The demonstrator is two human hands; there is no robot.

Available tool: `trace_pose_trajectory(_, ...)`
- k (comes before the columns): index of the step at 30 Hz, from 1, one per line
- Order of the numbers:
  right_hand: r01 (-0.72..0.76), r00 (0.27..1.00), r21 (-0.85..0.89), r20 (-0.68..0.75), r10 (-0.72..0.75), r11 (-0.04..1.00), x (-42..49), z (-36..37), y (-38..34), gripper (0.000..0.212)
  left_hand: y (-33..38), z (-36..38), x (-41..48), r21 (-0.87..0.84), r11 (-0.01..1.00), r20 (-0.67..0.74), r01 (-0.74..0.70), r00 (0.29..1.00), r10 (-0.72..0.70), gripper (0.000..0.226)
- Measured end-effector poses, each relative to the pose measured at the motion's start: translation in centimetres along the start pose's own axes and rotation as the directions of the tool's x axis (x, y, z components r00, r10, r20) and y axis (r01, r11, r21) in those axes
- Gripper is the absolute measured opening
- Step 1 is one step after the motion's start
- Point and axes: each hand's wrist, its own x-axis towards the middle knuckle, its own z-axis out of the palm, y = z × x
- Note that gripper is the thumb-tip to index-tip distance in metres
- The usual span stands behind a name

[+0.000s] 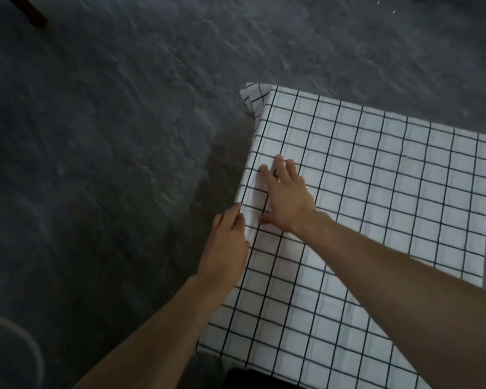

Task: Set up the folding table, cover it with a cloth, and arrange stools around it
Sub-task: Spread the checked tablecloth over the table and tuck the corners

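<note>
A white cloth with a black grid (376, 197) covers the folding table, whose top is hidden under it. The cloth hangs over the left edge and bunches at the far left corner (253, 98). My right hand (286, 197) lies flat on the cloth near the left edge, fingers spread. My left hand (226, 245) is at the table's left edge, its fingers closed on the hanging cloth. No stools are clearly in view.
Dark grey rough floor (110, 136) surrounds the table on the left and far side. A dark brown leg of some furniture (35, 12) shows at the top left. A blurred grey rounded shape (9, 349) sits at the bottom left.
</note>
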Motion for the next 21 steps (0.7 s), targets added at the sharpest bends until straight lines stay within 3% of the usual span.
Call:
trace_pose_trajectory(3,-0.016,1.000,0.010,-0.017,0.016,1.000,-0.6,-0.1,-0.5,0.115,-0.3,0.4,-1.3,-0.019,1.000,-0.012,-0.002,1.000,0.001,0.050)
trace_pose_trajectory(7,0.033,0.980,0.073,-0.198,-0.018,0.997,-4.4,1.1,-3.1,0.085,-1.0,0.7,-2.8,-0.076,0.997,0.004,0.003,1.000,-0.003,0.051)
trace_pose_trajectory(10,0.039,0.989,0.126,-0.146,-0.020,0.991,-8.6,3.4,-5.7,0.073,-1.7,0.8,-4.4,-0.171,0.984,0.027,0.042,0.999,-0.038,0.047)
trace_pose_trajectory(16,-0.017,1.000,0.033,0.021,0.016,0.999,-11.5,7.0,-7.6,0.105,-3.1,1.9,-8.9,-0.180,0.984,0.030,0.012,1.000,-0.007,0.049)
trace_pose_trajectory(21,-0.075,0.997,0.021,0.036,0.074,0.997,-11.0,7.5,-8.3,0.110,-3.9,2.7,-12.2,-0.256,0.965,0.048,0.054,0.998,-0.043,0.043)
